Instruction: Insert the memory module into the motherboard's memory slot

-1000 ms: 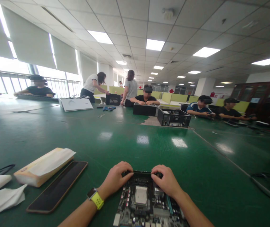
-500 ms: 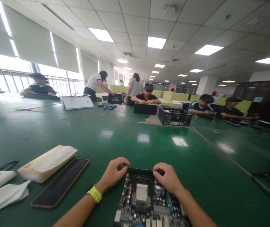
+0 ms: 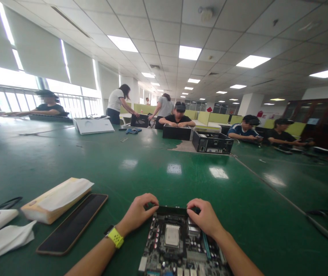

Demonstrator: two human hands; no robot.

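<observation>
A motherboard [image 3: 178,264] lies on the green table in front of me, with a bare silver processor [image 3: 172,235] in its socket. Along its far edge runs a thin dark memory stick [image 3: 172,210], seen almost edge-on. My left hand [image 3: 141,210] pinches the stick's left end between thumb and fingers, a yellow-green watch strap [image 3: 115,237] on that wrist. The right end is pinched by my right hand [image 3: 202,214], which hovers over the board's far right corner. I cannot tell whether the stick touches a slot.
To the left lie a phone [image 3: 73,224], a tissue pack [image 3: 56,197] and crumpled tissues [image 3: 9,237]. Two black computer cases [image 3: 212,142] stand farther back on the green table [image 3: 109,165]. Several people sit or stand around it. Cables [image 3: 327,218] lie at the right.
The memory stick has tilted or lifted slightly, showing more of its face. My left fingers have closed nearer together on its end. The motherboard stays in place.
</observation>
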